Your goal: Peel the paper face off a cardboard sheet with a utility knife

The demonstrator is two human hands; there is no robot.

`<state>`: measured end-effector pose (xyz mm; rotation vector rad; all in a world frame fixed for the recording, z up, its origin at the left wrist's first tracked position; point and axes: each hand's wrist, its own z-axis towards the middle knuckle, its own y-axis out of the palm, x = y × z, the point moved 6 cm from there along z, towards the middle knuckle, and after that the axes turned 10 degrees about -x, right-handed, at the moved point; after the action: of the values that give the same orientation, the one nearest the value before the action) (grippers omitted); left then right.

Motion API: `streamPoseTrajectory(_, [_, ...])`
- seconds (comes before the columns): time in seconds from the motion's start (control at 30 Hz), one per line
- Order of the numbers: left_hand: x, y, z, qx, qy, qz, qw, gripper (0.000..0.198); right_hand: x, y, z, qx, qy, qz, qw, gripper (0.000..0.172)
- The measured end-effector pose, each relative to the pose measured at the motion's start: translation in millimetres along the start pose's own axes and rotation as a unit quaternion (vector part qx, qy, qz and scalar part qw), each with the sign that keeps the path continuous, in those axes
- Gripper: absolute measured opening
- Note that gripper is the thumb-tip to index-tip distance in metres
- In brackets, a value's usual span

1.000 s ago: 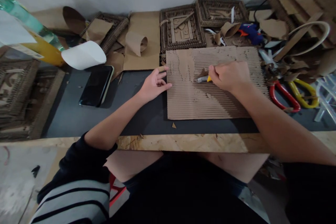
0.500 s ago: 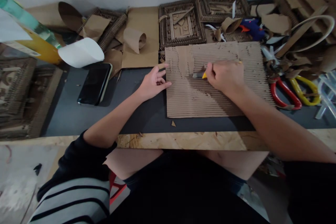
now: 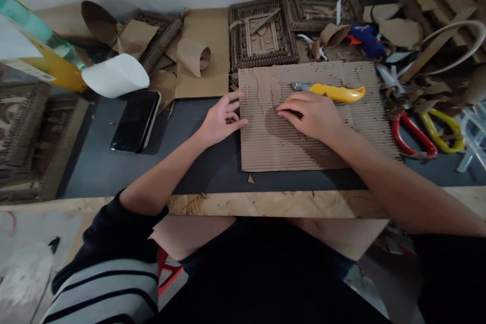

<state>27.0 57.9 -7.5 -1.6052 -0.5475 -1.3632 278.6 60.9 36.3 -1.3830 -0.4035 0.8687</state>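
A sheet of corrugated cardboard (image 3: 273,154) lies on the dark mat, its ridges exposed and a smooth patch bared at the upper left. My left hand (image 3: 222,120) is open at the sheet's left edge, its fingers loosely curled and the fingertips at the border. Over the middle of the sheet, my right hand (image 3: 313,114) has thumb and fingertips drawn together against the ridges; whatever is between them is too small to make out. Just beyond that hand, a yellow utility knife (image 3: 337,93) rests on the cardboard, blade pointing left.
A phone (image 3: 135,121) and a white paper roll (image 3: 117,76) are to the left. Woven cardboard frames (image 3: 264,30) stand at the back. On the right are red-handled pliers (image 3: 412,136), yellow-handled scissors (image 3: 442,131), a blue glue gun (image 3: 366,42) and cardboard scraps. The wooden table edge (image 3: 266,204) runs in front.
My right hand has let go of the utility knife, which now lies on the sheet. That hand has shifted slightly left and lower, fingertips pinched at the ridges. My left hand stays put.
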Motion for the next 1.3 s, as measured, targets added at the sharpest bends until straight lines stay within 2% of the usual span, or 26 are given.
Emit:
streamPoseTrajectory(0.2, [1.5, 1.1, 0.6, 0.006, 0.003, -0.007, 1.0, 0.087, -10.4, 1.3, 5.5, -0.013, 0.002, -0.044, 0.999, 0.027])
streamPoseTrajectory(0.43, [-2.4, -0.5, 0.9, 0.006, -0.008, 0.002, 1.0, 0.081, 10.9, 1.2, 6.4, 0.066, 0.078, 0.018, 0.995, 0.025])
streamPoseTrajectory(0.5, [-4.1, -0.9, 1.0, 0.006, -0.008, 0.002, 1.0, 0.079, 20.1, 0.8, 4.2, 0.089, 0.097, 0.033, 0.991, 0.029])
streamPoseTrajectory(0.57, [-5.3, -1.1, 1.1, 0.009, -0.005, 0.002, 1.0, 0.077, 30.2, 1.0, 1.1, 0.118, 0.115, 0.096, 0.982, 0.037])
streamPoseTrajectory(0.63, [-6.2, -1.2, 1.1, 0.013, -0.009, 0.003, 1.0, 0.076, 38.0, 2.5, -1.0, 0.153, 0.118, 0.21, 0.958, 0.045])
streamPoseTrajectory(0.7, [-6.5, -1.2, 0.9, 0.016, -0.019, 0.004, 1.0, 0.074, 40.7, 2.2, -0.6, 0.196, 0.105, 0.32, 0.921, 0.05])
streamPoseTrajectory(0.83, [-4.8, -1.1, 0.1, 0.015, -0.031, 0.002, 0.999, 0.072, 40.2, -20.4, 0.9, 0.288, 0.11, 0.416, 0.856, 0.063])
streamPoseTrajectory(0.9, [-3.5, -1.1, -0.1, 0.014, -0.03, -0.003, 0.999, 0.069, 44.7, -39.5, -1.2, 0.259, 0.127, 0.482, 0.827, 0.073])
streamPoseTrajectory(0.97, [-2.3, -1.1, -0.2, 0.016, -0.028, -0.01, 0.999, 0.067, 47.6, -58.6, -6.9, 0.125, 0.106, 0.552, 0.818, 0.089])
streamPoseTrajectory(1.0, [-1.7, -1.1, -0.2, 0.017, -0.026, -0.012, 0.999, 0.066, 52.1, -67.8, -15.1, 0.058, 0.108, 0.558, 0.821, 0.091])
streamPoseTrajectory(1.07, [-0.6, -1.0, -0.1, 0.019, -0.025, -0.014, 0.999, 0.064, 72.6, -78.4, -37.6, -0.033, 0.168, 0.54, 0.824, 0.085])
streamPoseTrajectory(1.13, [0.1, -0.9, 0.2, 0.019, -0.027, -0.014, 0.999, 0.064, 104.4, -88.0, -56.2, 0.068, 0.235, 0.541, 0.805, 0.073])
streamPoseTrajectory(1.2, [-0.2, -0.8, 0.5, 0.018, -0.033, -0.015, 0.999, 0.066, 123.3, -81.9, -59.5, 0.175, 0.249, 0.537, 0.787, 0.062])
streamPoseTrajectory(1.23, [-0.6, -0.8, 0.6, 0.018, -0.038, -0.016, 0.999, 0.067, 125.2, -73.2, -54.5, 0.203, 0.235, 0.537, 0.784, 0.057])
streamPoseTrajectory(1.27, [-1.2, -0.9, 0.6, 0.018, -0.042, -0.016, 0.999, 0.068, 121.9, -61.8, -45.8, 0.202, 0.209, 0.535, 0.793, 0.051])
streamPoseTrajectory(1.3, [-1.6, -0.8, 0.5, 0.019, -0.046, -0.014, 0.999, 0.068, 114.8, -51.5, -36.4, 0.194, 0.177, 0.517, 0.814, 0.049])
